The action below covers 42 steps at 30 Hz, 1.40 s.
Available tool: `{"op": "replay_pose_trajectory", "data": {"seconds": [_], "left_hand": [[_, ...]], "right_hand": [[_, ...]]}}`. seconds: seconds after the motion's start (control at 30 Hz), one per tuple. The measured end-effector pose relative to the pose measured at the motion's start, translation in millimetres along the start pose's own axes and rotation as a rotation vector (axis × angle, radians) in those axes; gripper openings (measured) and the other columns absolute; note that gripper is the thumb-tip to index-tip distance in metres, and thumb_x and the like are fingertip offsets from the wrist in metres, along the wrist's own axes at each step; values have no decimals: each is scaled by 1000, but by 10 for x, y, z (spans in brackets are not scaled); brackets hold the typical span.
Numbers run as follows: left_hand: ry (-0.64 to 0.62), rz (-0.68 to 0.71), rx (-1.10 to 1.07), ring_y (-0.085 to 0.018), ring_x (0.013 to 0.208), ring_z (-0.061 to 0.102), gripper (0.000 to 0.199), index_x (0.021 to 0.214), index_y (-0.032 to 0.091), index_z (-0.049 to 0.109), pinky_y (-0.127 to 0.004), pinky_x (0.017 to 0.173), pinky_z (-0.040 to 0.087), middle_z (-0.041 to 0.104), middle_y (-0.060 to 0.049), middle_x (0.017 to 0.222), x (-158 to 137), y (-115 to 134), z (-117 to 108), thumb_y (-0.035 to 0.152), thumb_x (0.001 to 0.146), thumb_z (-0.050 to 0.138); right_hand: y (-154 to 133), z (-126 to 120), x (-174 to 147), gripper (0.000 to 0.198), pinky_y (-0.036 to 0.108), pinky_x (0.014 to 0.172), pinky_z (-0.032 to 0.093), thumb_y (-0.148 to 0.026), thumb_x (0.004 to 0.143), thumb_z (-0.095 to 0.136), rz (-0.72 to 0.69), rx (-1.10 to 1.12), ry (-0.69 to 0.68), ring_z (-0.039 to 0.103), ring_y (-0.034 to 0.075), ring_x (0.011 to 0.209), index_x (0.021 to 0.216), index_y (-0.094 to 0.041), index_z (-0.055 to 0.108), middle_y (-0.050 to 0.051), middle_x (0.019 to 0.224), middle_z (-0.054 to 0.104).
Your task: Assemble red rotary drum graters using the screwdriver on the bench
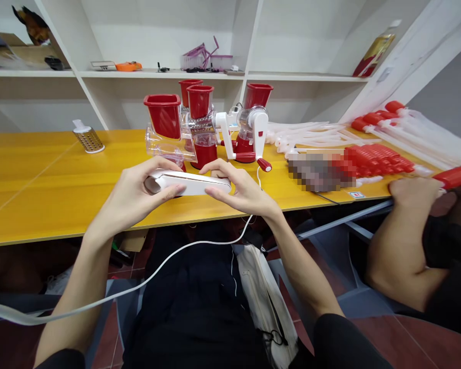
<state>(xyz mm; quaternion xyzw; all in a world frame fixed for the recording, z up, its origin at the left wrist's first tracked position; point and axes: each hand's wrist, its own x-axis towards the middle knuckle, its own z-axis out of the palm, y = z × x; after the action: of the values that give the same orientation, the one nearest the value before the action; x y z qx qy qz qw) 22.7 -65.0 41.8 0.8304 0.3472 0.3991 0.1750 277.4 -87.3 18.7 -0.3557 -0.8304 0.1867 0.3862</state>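
Note:
Both hands hold a long white plastic part [192,183] level above the front edge of the yellow table [42,179]. My left hand [138,192] grips its left end, thumb on the front. My right hand [240,189] wraps its right end with fingers over the top. Just behind the part stand several red and clear hand-crank grinders [205,128], one with a white crank handle [260,134].
A metal grater cone [87,137] lies at the left of the table. Rows of red-capped white tubes [376,159] cover the right side, where another person's arm [403,241] rests at the edge. A white cable [138,284] hangs across my lap. Shelves rise behind.

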Motion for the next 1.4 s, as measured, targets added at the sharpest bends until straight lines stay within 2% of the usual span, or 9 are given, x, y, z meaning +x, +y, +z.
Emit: {"op": "replay_pose_trajectory", "data": {"seconds": [0.1, 0.23, 0.43, 0.53, 0.63, 0.77, 0.9, 1.07, 1.4], "left_hand": [[-6, 41, -12, -14, 66, 61, 43, 105, 23, 73, -26, 59, 46, 77, -3, 97, -10, 11, 42, 60, 84, 80], [-41, 122, 29, -19, 80, 68, 39, 108, 22, 71, -30, 69, 52, 76, -4, 99, -35, 54, 109, 56, 90, 76], [-52, 264, 176, -22, 91, 71, 22, 110, 22, 67, -35, 80, 55, 73, -5, 104, -61, 143, 181, 40, 97, 69], [22, 303, 74, -25, 109, 71, 39, 121, 24, 63, -37, 92, 57, 72, -7, 120, -49, 126, 155, 40, 90, 80], [-12, 249, -105, -26, 120, 69, 57, 131, 23, 59, -37, 99, 56, 69, -9, 135, -37, 89, 114, 41, 84, 86], [-36, 180, -212, -23, 117, 68, 55, 134, 23, 60, -33, 92, 57, 69, -7, 135, -41, 81, 83, 37, 86, 85], [-12, 229, -198, -22, 124, 66, 51, 134, 25, 61, -33, 103, 55, 68, -5, 136, -59, 120, 88, 35, 88, 84], [-3, 220, -136, -27, 131, 65, 48, 134, 28, 59, -41, 110, 54, 67, -7, 138, -82, 168, 102, 44, 92, 78], [-9, 201, -189, -27, 132, 64, 42, 131, 31, 60, -44, 111, 54, 67, -4, 137, -101, 205, 92, 38, 93, 78]], "right_hand": [[11, 5, 7, 45, 19, 83, 33, -54, 99, 53, 17, -78, -35, 49, 5, 80, 113, -13, 62, 3, 94, 66], [-8, 58, 17, 53, 18, 73, 23, -64, 98, 52, 116, -206, -131, 38, 4, 69, 102, -12, 64, 1, 83, 62], [-74, 106, 4, 53, 18, 67, 21, -65, 100, 46, 170, -226, -242, 40, 4, 62, 112, -14, 58, -1, 79, 58], [-40, 122, 5, 54, 18, 66, 21, -67, 100, 43, 142, -228, -199, 35, 4, 59, 107, -15, 55, -2, 77, 56], [19, 144, 18, 55, 18, 65, 23, -69, 99, 42, 125, -199, -145, 35, 4, 60, 102, -15, 51, -2, 78, 55], [39, 173, 35, 59, 18, 64, 28, -73, 98, 38, 87, -81, -133, 40, 4, 63, 101, -16, 49, -1, 79, 55], [8, 190, 38, 59, 18, 64, 30, -73, 99, 37, 13, -12, -109, 42, 3, 65, 101, -15, 50, -1, 81, 56], [11, 191, 34, 54, 18, 64, 29, -69, 100, 41, -21, -14, -80, 40, 3, 65, 103, -15, 50, -1, 80, 54], [14, 236, 40, 59, 19, 66, 30, -73, 100, 35, 2, -22, -87, 41, 4, 66, 104, -15, 48, 0, 83, 55]]}}
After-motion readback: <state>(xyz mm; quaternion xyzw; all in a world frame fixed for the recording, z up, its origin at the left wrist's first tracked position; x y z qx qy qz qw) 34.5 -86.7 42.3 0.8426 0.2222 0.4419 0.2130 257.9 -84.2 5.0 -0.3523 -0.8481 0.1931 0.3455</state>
